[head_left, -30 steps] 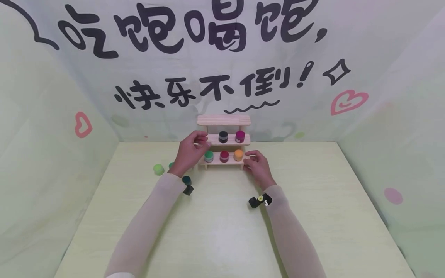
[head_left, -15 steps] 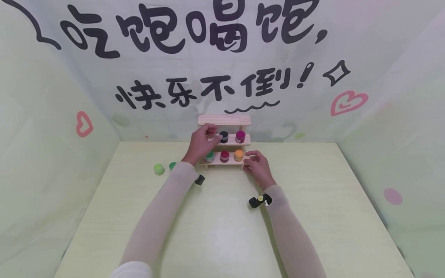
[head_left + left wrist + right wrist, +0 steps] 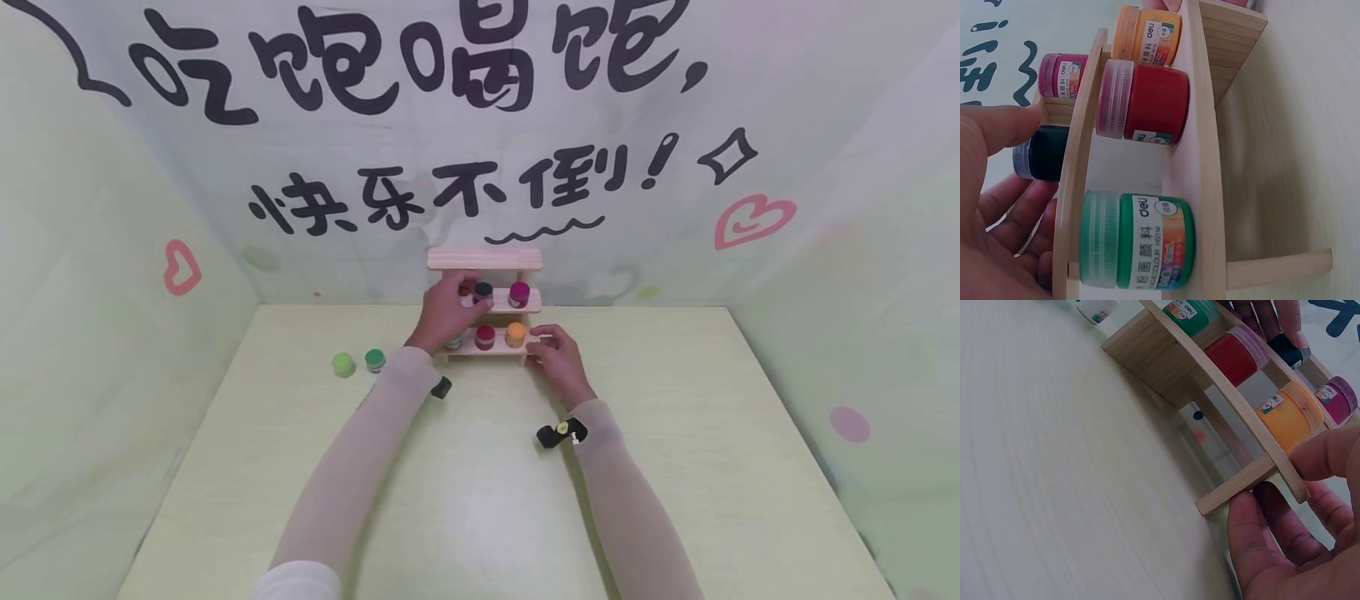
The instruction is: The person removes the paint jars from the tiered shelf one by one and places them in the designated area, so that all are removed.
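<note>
A pale wooden three-tier rack [image 3: 483, 258] holds small paint jars. On its middle shelf, my left hand [image 3: 446, 312] pinches a dark paint jar [image 3: 1047, 153], thumb on one side and fingers on the other. A magenta jar [image 3: 519, 294] stands to the right of it. Green [image 3: 1160, 240], red [image 3: 1159, 103] and orange [image 3: 1288, 419] jars line the lowest shelf; my left hand partly covers the green one in the head view. With thumb above and fingers below, my right hand [image 3: 561, 364] grips the right end of that lowest shelf.
Left of the rack, a light green jar [image 3: 343, 364] and a darker green jar [image 3: 374, 359] stand on the pale table [image 3: 480, 500]. A printed cloth backdrop [image 3: 360, 275] rises right behind the rack, with cloth walls on both sides.
My left hand has moved right from the left end of the middle shelf to the dark jar and closed on it. The right hand has stayed at the rack's end.
</note>
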A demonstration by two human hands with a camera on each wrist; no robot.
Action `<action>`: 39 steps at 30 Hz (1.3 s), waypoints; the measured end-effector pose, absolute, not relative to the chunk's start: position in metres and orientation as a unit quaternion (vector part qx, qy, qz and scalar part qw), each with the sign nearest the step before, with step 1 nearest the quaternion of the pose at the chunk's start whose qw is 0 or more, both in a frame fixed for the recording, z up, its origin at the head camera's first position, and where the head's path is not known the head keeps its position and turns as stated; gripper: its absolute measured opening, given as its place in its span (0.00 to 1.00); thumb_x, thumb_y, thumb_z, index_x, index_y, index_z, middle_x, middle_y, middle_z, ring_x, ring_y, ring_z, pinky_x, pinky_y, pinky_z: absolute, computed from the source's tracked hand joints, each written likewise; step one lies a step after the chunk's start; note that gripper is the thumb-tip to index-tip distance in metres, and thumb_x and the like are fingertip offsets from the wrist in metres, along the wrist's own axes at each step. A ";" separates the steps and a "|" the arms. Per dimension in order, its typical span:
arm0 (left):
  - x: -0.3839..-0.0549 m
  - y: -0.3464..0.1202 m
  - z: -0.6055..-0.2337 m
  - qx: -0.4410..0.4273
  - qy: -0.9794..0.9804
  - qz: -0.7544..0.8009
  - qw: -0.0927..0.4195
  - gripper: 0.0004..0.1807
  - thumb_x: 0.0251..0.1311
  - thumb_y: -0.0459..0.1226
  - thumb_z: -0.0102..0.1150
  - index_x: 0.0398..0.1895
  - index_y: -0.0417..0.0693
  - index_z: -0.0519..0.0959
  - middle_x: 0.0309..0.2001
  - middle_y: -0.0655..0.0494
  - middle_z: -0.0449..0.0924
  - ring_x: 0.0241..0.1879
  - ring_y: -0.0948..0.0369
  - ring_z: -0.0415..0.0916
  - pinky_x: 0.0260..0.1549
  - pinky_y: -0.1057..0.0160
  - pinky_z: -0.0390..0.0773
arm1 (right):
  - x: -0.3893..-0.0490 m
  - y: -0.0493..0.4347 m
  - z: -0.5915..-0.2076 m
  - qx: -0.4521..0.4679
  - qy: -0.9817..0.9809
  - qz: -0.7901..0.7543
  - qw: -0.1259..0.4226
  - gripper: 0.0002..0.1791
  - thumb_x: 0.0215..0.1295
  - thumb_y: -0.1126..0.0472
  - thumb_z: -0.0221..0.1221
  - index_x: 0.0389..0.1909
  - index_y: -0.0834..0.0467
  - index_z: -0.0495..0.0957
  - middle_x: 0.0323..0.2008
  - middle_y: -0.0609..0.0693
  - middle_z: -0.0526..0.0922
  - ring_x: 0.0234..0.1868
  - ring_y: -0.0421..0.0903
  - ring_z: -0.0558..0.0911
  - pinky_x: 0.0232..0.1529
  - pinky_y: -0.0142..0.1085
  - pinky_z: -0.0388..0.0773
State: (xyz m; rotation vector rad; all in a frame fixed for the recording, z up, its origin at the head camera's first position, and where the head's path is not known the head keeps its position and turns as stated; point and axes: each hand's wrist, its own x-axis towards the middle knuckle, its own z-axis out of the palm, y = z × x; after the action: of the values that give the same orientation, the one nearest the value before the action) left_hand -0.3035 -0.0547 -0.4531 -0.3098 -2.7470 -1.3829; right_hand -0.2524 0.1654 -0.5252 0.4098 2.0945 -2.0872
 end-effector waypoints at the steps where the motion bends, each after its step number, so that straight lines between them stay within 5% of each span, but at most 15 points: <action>1: -0.303 -0.054 -0.452 -0.099 -0.891 -0.443 0.025 0.29 0.59 0.47 0.71 0.63 0.52 0.75 0.57 0.57 0.79 0.56 0.56 0.75 0.61 0.55 0.77 | -0.253 0.165 -0.525 0.136 0.699 -0.698 0.078 0.17 0.69 0.65 0.60 0.57 0.55 0.75 0.42 0.54 0.75 0.48 0.49 0.81 0.56 0.43 0.83; 11: -0.304 -0.054 -0.454 -0.103 -0.889 -0.445 0.027 0.27 0.59 0.45 0.72 0.60 0.52 0.78 0.55 0.56 0.82 0.59 0.51 0.78 0.62 0.53 0.76 | -0.251 0.164 -0.523 0.140 0.702 -0.694 0.079 0.17 0.69 0.65 0.60 0.56 0.54 0.75 0.43 0.54 0.75 0.48 0.49 0.81 0.56 0.42 0.83; 39: -0.289 -0.074 -0.451 -0.124 -0.870 -0.477 0.015 0.26 0.59 0.45 0.72 0.60 0.55 0.78 0.50 0.59 0.82 0.51 0.60 0.79 0.57 0.56 0.80 | -0.253 0.166 -0.524 0.141 0.705 -0.690 0.081 0.17 0.68 0.66 0.60 0.56 0.55 0.75 0.42 0.54 0.77 0.46 0.49 0.81 0.55 0.43 0.84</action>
State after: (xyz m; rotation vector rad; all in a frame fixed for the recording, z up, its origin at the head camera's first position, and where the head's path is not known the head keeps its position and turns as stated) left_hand -0.2886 -0.0743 -0.4515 -0.3859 -2.7088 -1.4833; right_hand -0.2525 0.1657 -0.5237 0.4206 2.1088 -2.0636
